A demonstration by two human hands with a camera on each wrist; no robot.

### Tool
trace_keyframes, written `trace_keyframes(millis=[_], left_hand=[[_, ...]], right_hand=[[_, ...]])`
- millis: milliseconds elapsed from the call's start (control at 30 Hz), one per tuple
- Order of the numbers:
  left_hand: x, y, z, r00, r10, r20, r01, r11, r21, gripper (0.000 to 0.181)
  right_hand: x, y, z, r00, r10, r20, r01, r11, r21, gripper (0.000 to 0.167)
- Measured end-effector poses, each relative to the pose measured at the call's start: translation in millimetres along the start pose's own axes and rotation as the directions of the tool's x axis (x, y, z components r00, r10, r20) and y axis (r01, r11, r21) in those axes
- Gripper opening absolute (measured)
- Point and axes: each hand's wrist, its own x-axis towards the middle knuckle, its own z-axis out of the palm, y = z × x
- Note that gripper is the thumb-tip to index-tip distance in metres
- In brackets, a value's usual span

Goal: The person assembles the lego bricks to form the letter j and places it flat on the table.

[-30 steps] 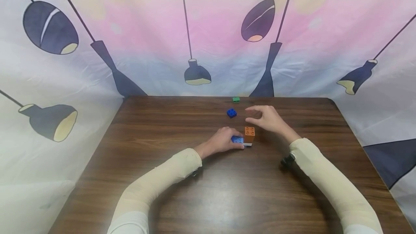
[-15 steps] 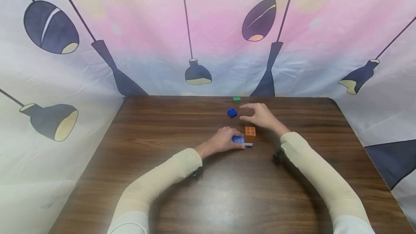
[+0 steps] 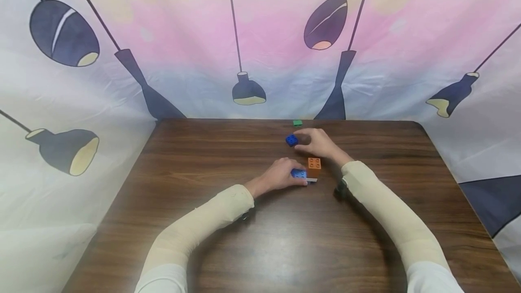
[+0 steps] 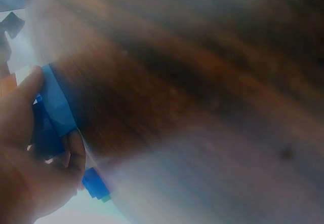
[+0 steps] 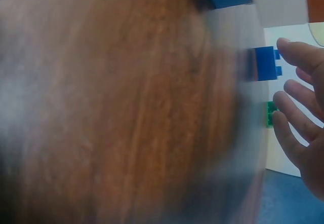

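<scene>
My left hand (image 3: 280,176) pinches a light blue toy building brick (image 3: 300,174) on the table between thumb and fingers. Against it stand an orange brick (image 3: 314,169) and a thin white piece (image 3: 311,180); how they join is partly hidden. In the left wrist view a darker blue part (image 4: 45,133) shows beside the light blue brick (image 4: 59,105), inside the grasp. My right hand (image 3: 319,144) has thumb and fingers spread, just right of a dark blue brick (image 3: 291,139). In the right wrist view, the fingers look apart from that studded brick (image 5: 265,64).
A small green brick (image 3: 297,123) lies near the far edge of the wooden table (image 3: 211,148), behind the dark blue one. A printed cloth (image 3: 195,35) hangs at the back and sides. Bare wood spreads in front of the hands.
My right hand has moved left, from beyond the orange brick to beside the dark blue brick. The left hand keeps its hold on the light blue brick in the same place.
</scene>
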Motion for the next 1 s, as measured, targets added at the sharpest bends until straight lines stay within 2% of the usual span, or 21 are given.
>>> trace_keyframes(millis=[500, 700, 1000], left_hand=[[1.0, -0.9, 1.2, 1.000, 0.007, -0.002, -0.007, 1.000, 0.007, 0.050], [1.5, -2.2, 1.9, 1.000, 0.008, -0.002, -0.008, 1.000, 0.008, 0.049], [1.9, -2.1, 1.9, 1.000, 0.017, -0.010, -0.017, 1.000, 0.001, 0.049]], right_hand=[[8.7, -0.1, 9.8, 0.998, 0.004, 0.060, 0.001, 0.997, -0.075, 0.058], [10.1, -2.6, 11.8, 0.999, 0.031, 0.040, -0.027, 0.995, -0.101, 0.051], [8.1, -2.8, 15.1, 0.998, 0.067, -0.014, -0.068, 0.994, -0.086, 0.036]])
